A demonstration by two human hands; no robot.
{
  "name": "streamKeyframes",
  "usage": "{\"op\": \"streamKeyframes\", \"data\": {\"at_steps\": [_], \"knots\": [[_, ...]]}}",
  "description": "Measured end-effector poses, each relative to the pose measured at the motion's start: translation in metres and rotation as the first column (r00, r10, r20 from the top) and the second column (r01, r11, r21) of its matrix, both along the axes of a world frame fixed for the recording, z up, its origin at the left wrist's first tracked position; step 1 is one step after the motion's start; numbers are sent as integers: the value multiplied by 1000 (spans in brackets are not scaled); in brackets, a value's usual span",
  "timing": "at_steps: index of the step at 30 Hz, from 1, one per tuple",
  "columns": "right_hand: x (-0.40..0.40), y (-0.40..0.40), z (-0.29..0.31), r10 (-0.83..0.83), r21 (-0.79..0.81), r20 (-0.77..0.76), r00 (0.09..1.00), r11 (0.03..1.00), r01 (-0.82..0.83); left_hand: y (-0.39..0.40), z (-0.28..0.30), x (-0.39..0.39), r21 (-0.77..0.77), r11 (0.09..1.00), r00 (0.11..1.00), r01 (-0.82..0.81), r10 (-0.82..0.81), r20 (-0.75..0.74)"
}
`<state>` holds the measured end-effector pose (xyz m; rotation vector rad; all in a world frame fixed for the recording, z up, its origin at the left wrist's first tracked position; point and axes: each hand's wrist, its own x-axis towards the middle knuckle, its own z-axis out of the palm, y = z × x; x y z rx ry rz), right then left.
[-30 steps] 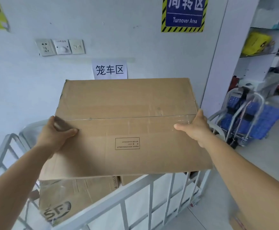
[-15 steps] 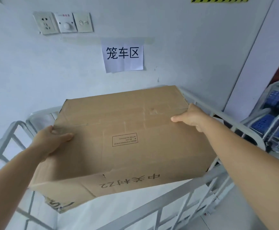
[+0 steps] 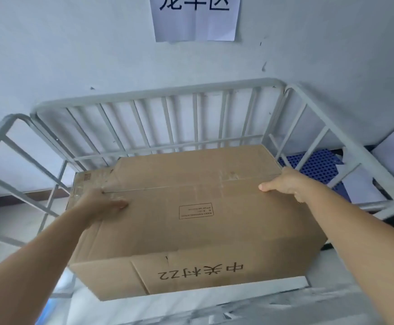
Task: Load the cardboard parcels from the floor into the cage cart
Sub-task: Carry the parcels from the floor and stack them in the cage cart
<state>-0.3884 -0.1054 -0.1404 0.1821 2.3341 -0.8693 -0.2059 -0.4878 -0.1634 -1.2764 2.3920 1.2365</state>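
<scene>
A large brown cardboard parcel with black printing on its near face sits low inside the white metal cage cart. My left hand grips its left edge, thumb on the top face. My right hand grips its right edge, thumb on top, fingers over the side. Another parcel with clear tape shows beneath it at the back left corner.
The cart's barred back wall stands against a pale wall with a paper sign. A blue perforated trolley deck lies outside the cart on the right. The cart's near rail crosses the bottom of the view.
Both hands have lowered the parcel from above the near rail down into the cart. The view has tilted down and moved closer.
</scene>
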Motion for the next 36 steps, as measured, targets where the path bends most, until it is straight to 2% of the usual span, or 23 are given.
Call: {"op": "streamKeyframes", "data": {"at_steps": [7, 16, 25, 36], "knots": [[-36, 30, -95, 15, 131, 216, 976, 990, -44, 47, -76, -25, 89, 996, 991, -29, 16, 136], [-64, 74, -201, -79, 250, 314, 946, 968, -2, 92, -173, -58, 90, 993, 953, 80, -103, 285], [-89, 105, -299, -145, 301, 313, 939, 952, 47, 115, -285, -75, 111, 994, 899, -16, -34, 437], [-81, 127, -399, -207, 287, 259, 944, 949, 129, 134, -370, -73, 46, 998, 895, -31, 7, 445]]}}
